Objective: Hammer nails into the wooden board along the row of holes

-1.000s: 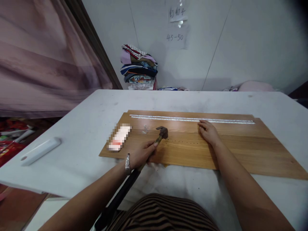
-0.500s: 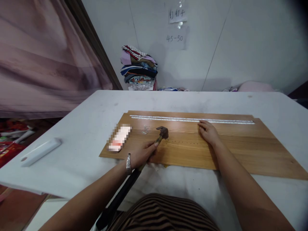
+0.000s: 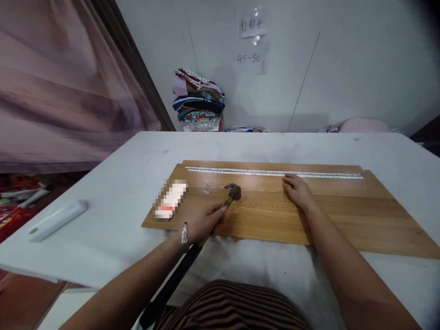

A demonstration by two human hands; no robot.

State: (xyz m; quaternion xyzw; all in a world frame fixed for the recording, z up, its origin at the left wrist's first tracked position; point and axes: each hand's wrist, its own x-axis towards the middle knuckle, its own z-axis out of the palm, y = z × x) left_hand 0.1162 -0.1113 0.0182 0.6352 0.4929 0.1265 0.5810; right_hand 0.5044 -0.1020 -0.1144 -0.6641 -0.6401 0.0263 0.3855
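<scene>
My left hand [image 3: 207,223], with a silvery band at the wrist, is closed around a claw hammer [image 3: 234,191], gripping it close below the head. Its long dark handle slants down toward my body. The head hangs over a wooden board [image 3: 347,206], beside a row of small dark dots [image 3: 260,204]. My right hand [image 3: 298,190] lies on the board right of the dots, fingers loosely apart and nothing visible in them. Its fingertips are by two long white strips with markings [image 3: 240,171]. Several loose nails [image 3: 207,187] lie left of the hammer head.
A blurred-out flat pinkish-white object [image 3: 172,200] lies on the board's left end. The white table [image 3: 113,183] carries a white elongated object [image 3: 60,221] at left. Folded clothes [image 3: 199,98] are stacked by the wall, under handwritten paper signs [image 3: 252,57]. A pink curtain [image 3: 68,91] hangs at left.
The whole view has shifted slightly, so everything sits a little lower in the picture. Both hands and the hammer keep practically the same place over the board.
</scene>
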